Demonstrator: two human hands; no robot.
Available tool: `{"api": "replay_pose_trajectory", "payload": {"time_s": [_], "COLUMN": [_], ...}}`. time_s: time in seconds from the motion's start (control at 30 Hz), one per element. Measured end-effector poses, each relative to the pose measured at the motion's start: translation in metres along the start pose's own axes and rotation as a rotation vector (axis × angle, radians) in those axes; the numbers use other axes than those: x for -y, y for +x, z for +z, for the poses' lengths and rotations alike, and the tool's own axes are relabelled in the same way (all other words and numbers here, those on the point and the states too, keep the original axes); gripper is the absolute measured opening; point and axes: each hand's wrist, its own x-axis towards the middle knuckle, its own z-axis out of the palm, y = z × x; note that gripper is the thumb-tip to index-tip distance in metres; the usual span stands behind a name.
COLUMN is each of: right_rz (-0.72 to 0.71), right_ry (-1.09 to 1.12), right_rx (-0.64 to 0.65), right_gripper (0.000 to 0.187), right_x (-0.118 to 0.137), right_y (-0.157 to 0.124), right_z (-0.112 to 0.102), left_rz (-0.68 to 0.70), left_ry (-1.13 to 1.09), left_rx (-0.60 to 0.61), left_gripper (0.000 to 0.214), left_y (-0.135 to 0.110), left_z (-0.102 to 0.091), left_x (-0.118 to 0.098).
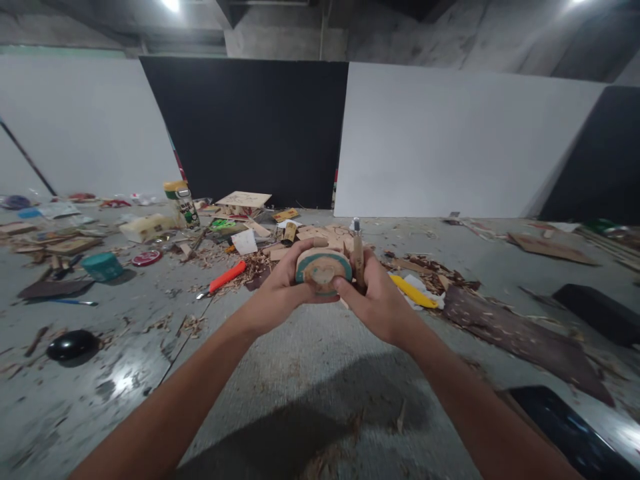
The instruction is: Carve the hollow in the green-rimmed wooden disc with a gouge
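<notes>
A round wooden piece (pixel 324 272) with a teal ring and a hollowed pale centre is held up in front of me. My left hand (pixel 289 277) grips its left side, thumb across the lower front edge. On the other side, the thumb of my right hand (pixel 373 293) presses on the face. A slim tan stick-like tool (pixel 358 257) with a metallic upper end stands upright in my right fingers. Its lower end is hidden. Beyond the hands lies a wooden board (pixel 325 235) with drawn lines, partly covered.
An orange utility knife (pixel 227 277) lies left, a yellow cutter (pixel 414 292) right. Wood shavings litter the concrete floor. A teal container (pixel 102 267), a black rounded object (pixel 73 346) and a yellow-lidded bottle (pixel 181 205) stand left. A brown sheet (pixel 520 340) lies right. Black and white panels stand behind.
</notes>
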Motion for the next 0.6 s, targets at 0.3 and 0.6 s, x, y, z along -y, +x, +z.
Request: {"api": "replay_pose_trajectory", "payload": {"time_s": [0.3, 0.6], "right_rz": [0.080, 0.081], "right_ry": [0.018, 0.010], "right_rx": [0.023, -0.007], "right_gripper": [0.036, 0.045], "right_x": [0.002, 0.000], "right_y": [0.000, 0.000], "right_z": [-0.002, 0.000], "left_rz": [-0.104, -0.049], "left_ry": [0.206, 0.476], "left_rx": [-0.052, -0.018], "left_gripper": [0.039, 0.051], "left_y": [-0.004, -0.005], "left_z": [0.003, 0.002], "left_x": [-0.007, -0.008]}}
